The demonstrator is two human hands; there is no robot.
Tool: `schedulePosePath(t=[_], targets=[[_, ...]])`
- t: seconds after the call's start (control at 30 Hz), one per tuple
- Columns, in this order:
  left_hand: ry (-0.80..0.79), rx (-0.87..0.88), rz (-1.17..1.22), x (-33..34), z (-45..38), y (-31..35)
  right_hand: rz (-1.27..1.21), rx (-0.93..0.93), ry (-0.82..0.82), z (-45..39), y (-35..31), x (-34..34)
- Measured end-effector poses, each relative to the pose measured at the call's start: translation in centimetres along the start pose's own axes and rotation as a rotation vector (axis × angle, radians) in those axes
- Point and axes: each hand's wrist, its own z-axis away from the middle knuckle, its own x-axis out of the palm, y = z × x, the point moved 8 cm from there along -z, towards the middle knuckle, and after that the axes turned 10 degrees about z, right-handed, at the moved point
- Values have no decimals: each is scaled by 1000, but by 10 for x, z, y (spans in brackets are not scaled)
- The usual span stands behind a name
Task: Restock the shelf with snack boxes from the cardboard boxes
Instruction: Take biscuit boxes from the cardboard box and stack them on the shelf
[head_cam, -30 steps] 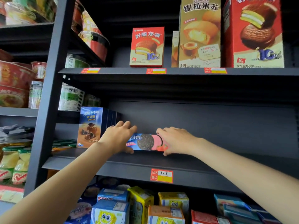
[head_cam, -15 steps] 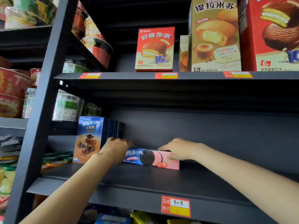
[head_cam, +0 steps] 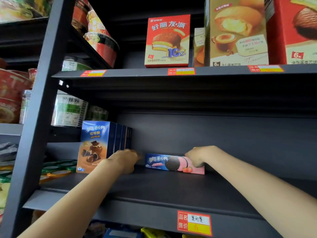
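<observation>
While my right hand (head_cam: pixel 197 156) is gripping the top right of the pink cookie box (head_cam: pixel 175 164) lying deep on the shelf (head_cam: pixel 154 189), my left hand (head_cam: pixel 126 160), fingers curled, is resting just left of it. Shoving leftward is risking toppling the upright blue boxes (head_cam: pixel 101 145); rightward, open room is waiting.

Shop — price tags (head_cam: pixel 194 222), stocked shelves (head_cam: pixel 154 191)
</observation>
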Motion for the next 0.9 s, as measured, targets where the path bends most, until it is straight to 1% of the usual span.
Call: schedulePosePath(t=[0.1, 0.17, 0.27, 0.33, 0.37, 0.47, 0.6, 0.73, 0.83, 0.9], targets=[[-17, 17, 39, 1, -9, 17, 18, 64, -73, 7, 25, 19], [-32, 55, 51, 1, -15, 36, -2, 94, -92, 10, 38, 30], [-73, 121, 39, 2, -28, 68, -123, 82, 12, 8, 43, 33], [-102, 141, 15, 4, -38, 82, -237, 45, 111, 3, 43, 31], [-114, 140, -20, 5, -41, 88, -270, 26, 134, -1, 44, 32], [-133, 115, -156, 11, -44, 95, -335, -2, 120, -7, 47, 38], [-227, 50, -125, 23, -47, 86, -304, -21, 114, -11, 45, 36], [-137, 65, -101, 9, -33, 86, -266, -8, 99, 0, 38, 28], [-104, 109, -37, -11, -8, 87, -357, -60, 210, 33, 18, -5], [-25, 127, 68, -24, 11, 78, -481, -139, 349, 68, -7, -40]])
